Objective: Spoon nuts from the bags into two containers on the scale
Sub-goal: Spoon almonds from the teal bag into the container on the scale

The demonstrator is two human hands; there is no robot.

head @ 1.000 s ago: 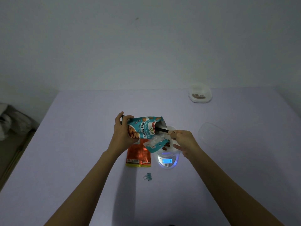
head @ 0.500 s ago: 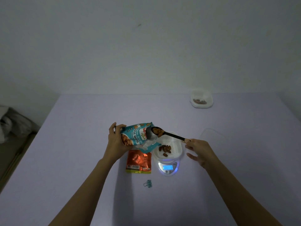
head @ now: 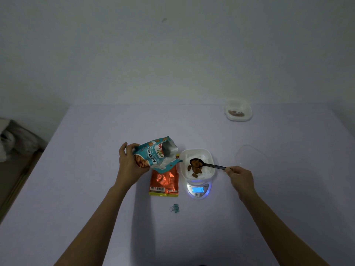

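My left hand (head: pixel 129 164) holds an open teal almond bag (head: pixel 153 154), tilted with its mouth toward the right. A black spoon (head: pixel 208 165) loaded with almonds is gripped at its handle end by my right hand (head: pixel 240 176), its bowl hovering over the white container (head: pixel 197 154) on the small scale (head: pixel 197 190). Several almonds lie in that container. The scale's display glows blue. An orange foil bag (head: pixel 164 182) lies flat on the table, partly under the teal bag.
A second white container (head: pixel 238 112) with a few nuts sits at the far right of the lilac table (head: pixel 96 189). A clear lid (head: pixel 249 156) lies right of the scale. A small teal binder clip (head: pixel 174 207) rests near the orange bag.
The spoon came out of the teal bag loaded with almonds and moved right over the container on the scale. My left hand tipped the bag back slightly.
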